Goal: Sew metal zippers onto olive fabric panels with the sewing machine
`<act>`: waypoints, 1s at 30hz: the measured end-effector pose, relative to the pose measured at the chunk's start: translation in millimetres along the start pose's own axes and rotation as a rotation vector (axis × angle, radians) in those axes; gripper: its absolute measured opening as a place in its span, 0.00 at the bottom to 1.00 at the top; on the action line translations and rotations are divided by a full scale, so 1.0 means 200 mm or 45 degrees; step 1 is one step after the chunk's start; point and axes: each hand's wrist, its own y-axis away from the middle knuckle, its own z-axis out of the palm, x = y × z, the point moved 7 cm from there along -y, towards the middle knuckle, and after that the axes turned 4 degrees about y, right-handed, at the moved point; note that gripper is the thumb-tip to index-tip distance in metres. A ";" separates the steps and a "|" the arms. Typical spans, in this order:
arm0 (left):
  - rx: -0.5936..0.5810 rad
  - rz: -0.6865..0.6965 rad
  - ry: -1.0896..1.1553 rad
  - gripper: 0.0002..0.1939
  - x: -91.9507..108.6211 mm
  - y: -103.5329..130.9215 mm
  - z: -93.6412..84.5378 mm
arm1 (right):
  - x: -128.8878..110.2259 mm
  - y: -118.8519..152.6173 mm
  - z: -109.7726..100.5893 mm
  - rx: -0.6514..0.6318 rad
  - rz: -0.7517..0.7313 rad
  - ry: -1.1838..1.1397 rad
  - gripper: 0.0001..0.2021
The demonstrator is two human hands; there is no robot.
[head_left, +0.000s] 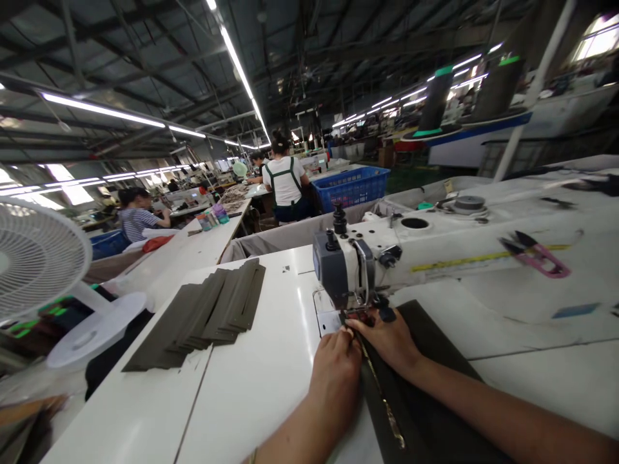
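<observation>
A long dark olive fabric piece point(430, 335) lies under the head of a white sewing machine point(351, 264). Along it runs a zipper with gold metal teeth point(380, 386), its lower end toward me. My left hand point(338, 367) is closed, fingertips pinching the zipper's upper end just in front of the presser foot. Lying on the fabric right of the zipper, my right hand point(391, 341) is open, its thumb pointing at the left fingertips. The machine head partly hides its other fingers, and the needle point cannot be made out.
A fanned stack of dark olive fabric pieces point(207, 316) lies on the white table point(261, 386) at left, beside a white fan point(97, 322). Pink-handled thread snips point(544, 258) rest on the machine arm. Beyond are a blue basket point(351, 187) and seated co-workers point(285, 180).
</observation>
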 end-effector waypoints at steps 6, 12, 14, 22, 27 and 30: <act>0.002 -0.033 0.015 0.07 0.00 0.01 0.00 | 0.00 -0.01 -0.05 -0.011 -0.136 0.095 0.09; 0.005 -0.017 -0.015 0.06 0.00 0.01 0.01 | 0.02 -0.04 -0.12 -0.023 -0.184 0.149 0.09; -0.004 -0.027 -0.011 0.07 0.00 0.01 0.01 | 0.03 -0.05 -0.14 -0.012 -0.190 0.188 0.08; -0.003 -0.011 -0.019 0.08 0.00 0.01 0.01 | 0.18 -0.13 -0.29 0.124 -0.164 0.350 0.08; -0.012 -0.021 -0.018 0.07 0.01 0.00 0.00 | 0.15 -0.09 -0.35 0.116 -0.238 0.395 0.06; -0.030 -0.044 0.021 0.08 0.01 0.00 -0.01 | 0.02 0.05 -0.35 0.095 -0.470 0.436 0.08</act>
